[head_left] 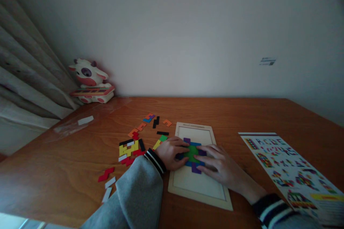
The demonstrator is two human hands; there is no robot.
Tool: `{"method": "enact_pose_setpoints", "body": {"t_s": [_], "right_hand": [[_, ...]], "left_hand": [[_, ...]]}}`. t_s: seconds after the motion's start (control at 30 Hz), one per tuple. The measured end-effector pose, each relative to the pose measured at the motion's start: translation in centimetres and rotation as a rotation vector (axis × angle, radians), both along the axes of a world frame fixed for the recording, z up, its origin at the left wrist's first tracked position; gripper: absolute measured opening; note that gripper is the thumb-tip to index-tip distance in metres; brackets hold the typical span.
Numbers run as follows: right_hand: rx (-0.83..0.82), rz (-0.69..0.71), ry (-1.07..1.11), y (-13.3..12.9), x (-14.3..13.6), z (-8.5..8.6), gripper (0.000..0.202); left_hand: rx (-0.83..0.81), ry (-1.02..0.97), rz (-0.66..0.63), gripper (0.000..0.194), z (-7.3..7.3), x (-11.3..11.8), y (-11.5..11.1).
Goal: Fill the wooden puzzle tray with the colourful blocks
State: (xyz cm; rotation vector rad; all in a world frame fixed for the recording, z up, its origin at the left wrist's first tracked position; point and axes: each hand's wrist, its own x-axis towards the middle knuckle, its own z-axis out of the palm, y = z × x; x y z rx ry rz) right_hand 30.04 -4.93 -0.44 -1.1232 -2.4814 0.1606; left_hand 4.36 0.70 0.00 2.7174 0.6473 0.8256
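A pale wooden puzzle board (197, 193) with a raised frame lies in front of me. On it a cluster of flat block pieces is laid together, with a green block (192, 154) in the middle and blue and purple pieces (196, 167) around it. My left hand (173, 152) rests at the cluster's left side, its fingers apart and touching the pieces. From the right, my right hand (221, 164) reaches in with fingers spread, the tips on the cluster's right edge. Parts of the pieces are hidden beneath the fingers.
Left of the board lie yellow pieces (129, 152), red pieces (106, 174), orange pieces (142, 126) and black pieces (162, 133). A printed pattern sheet (288, 171) is at the right. A cow toy with a keyboard (92, 80) stands back left, by a curtain (29, 64).
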Motion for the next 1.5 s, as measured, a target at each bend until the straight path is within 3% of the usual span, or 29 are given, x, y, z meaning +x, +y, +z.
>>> {"method": "enact_pose_setpoints", "body": {"t_s": [0.8, 1.1, 1.37, 1.5], "right_hand": [[-0.016, -0.029, 0.082, -0.2, 0.2, -0.4, 0.032], [-0.042, -0.069, 0.162, -0.6, 0.3, -0.2, 0.029], [-0.03, -0.225, 0.318, -0.6, 1.7, -0.4, 0.026], [-0.017, -0.244, 0.336, -0.5, 2.0, -0.6, 0.024]], "left_hand": [[-0.032, -0.099, -0.01, 0.03, 0.2, -0.2, 0.1], [-0.028, -0.041, 0.127, 0.026, -0.2, 0.0, 0.4], [-0.079, -0.264, 0.302, 0.038, -0.3, -0.3, 0.7], [-0.059, -0.222, 0.302, 0.033, -0.1, -0.5, 0.6]]}}
